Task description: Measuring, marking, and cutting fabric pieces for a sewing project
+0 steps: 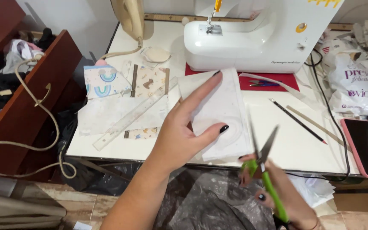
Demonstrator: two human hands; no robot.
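Your left hand [184,136] pinches a white fabric piece [220,113] between thumb and outstretched fingers, the grip pressed on the cloth's left edge, while your right hand [277,196] closes around the green handles of a pair of scissors [264,164] — blades parted, tips raised just beside the cloth's lower right corner. That fabric sits at the front edge of the white surface [294,140], directly before the white sewing machine [256,36], with a curved line faintly drawn across it.

To cut cleanly, judging from the pose, you would keep the cloth taut and flat under the left fingers, well back from the blades, and feed the marked curve into the scissors rather than twisting the wrist — short bites hold a rounded line better than long ones.

Beside the work lie a clear ruler [133,115] over printed fabric scraps [105,81], a dark pencil [297,120], and small snips [263,83] on a red mat. A pink-cased phone [367,147] rests at the right edge.
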